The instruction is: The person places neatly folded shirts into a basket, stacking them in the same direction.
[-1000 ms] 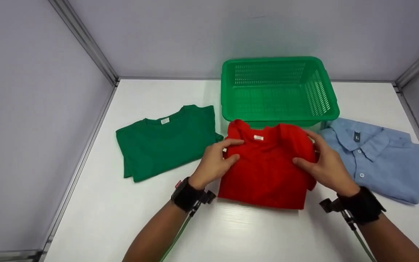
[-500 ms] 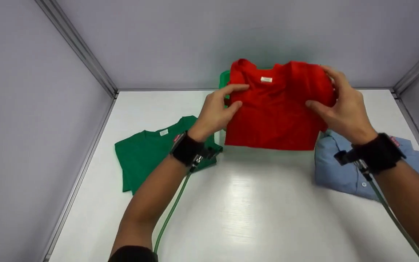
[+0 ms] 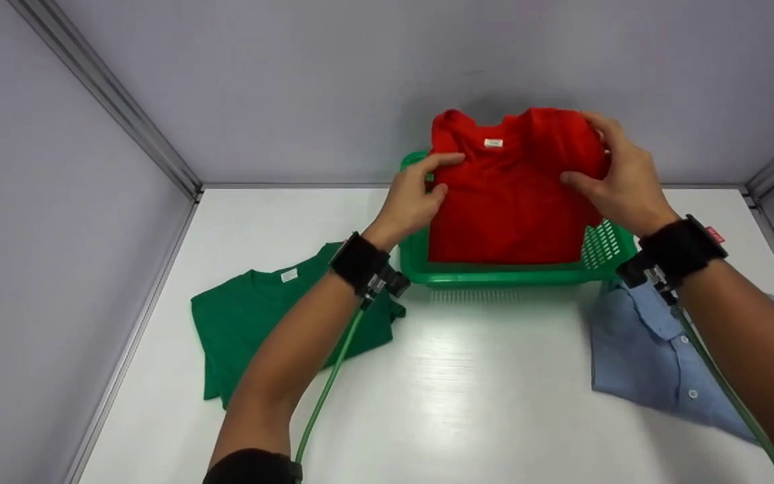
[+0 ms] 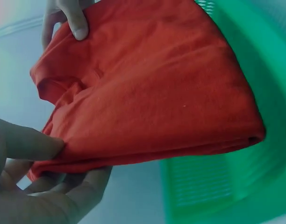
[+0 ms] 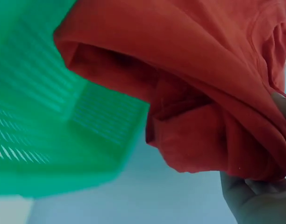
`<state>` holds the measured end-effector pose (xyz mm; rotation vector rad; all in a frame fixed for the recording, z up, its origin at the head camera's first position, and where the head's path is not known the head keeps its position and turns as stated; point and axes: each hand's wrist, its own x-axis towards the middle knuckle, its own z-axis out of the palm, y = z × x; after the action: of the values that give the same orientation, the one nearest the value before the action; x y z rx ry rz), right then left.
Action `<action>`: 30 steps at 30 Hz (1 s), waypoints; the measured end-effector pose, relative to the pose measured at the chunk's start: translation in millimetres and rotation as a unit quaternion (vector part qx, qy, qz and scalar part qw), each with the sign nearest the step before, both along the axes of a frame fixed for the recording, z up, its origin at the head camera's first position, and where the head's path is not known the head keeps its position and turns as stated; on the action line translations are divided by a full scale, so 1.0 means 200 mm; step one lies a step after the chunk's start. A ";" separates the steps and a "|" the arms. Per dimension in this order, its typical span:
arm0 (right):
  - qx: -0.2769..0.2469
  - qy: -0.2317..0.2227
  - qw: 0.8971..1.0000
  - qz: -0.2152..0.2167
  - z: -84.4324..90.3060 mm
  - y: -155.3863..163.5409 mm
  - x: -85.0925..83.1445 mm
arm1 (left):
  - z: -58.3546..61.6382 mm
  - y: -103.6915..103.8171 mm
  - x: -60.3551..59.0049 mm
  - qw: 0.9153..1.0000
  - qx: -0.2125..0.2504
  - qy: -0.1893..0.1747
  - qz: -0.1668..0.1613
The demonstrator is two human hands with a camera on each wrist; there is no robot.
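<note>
Red folded T-shirt [image 3: 508,202], pinched at its two sides between my left hand [image 3: 414,202] and my right hand [image 3: 619,181], held level directly above the green basket [image 3: 494,274], collar to the far wall, both hands equally near.

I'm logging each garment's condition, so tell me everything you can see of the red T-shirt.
The red T-shirt is a plain, soft-looking knit, folded into a compact rectangle with the round neckline and a small white label at the top. It is held in the air, tilted, with its lower edge down inside the green basket. The left hand pinches its left edge and the right hand grips its right edge. A short sleeve is tucked into the fold. No stains show.
</note>
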<state>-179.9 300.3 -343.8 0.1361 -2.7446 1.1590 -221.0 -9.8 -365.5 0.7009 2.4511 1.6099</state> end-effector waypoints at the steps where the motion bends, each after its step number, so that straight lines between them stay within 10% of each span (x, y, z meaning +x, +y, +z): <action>1: 0.003 -0.018 1.000 0.006 -0.03 0.00 0.00 | -0.02 -0.01 0.01 1.000 -0.007 -0.023 0.005; 9: 0.044 -0.176 0.981 0.074 -0.17 -0.03 0.05 | -0.11 -0.04 0.11 0.977 -0.040 -0.211 0.003; 16: 0.121 -0.263 0.949 0.126 -0.12 -0.02 0.10 | -0.07 -0.04 0.16 0.967 -0.059 -0.247 -0.013; 19: 0.139 -0.250 0.948 0.137 -0.11 -0.02 0.15 | -0.04 -0.06 0.21 0.975 -0.069 -0.210 -0.033; 24: 0.157 -0.195 0.955 0.158 -0.17 -0.04 0.30 | -0.05 -0.07 0.33 0.982 -0.161 -0.048 -0.082; 30: 0.206 -0.123 0.962 0.130 -0.31 -0.05 0.42 | -0.21 -0.01 0.46 0.952 -0.249 0.170 -0.059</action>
<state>-95.5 289.8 -405.1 0.4426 -3.2361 0.6699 -128.2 -11.8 -407.7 1.0714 2.8121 0.8159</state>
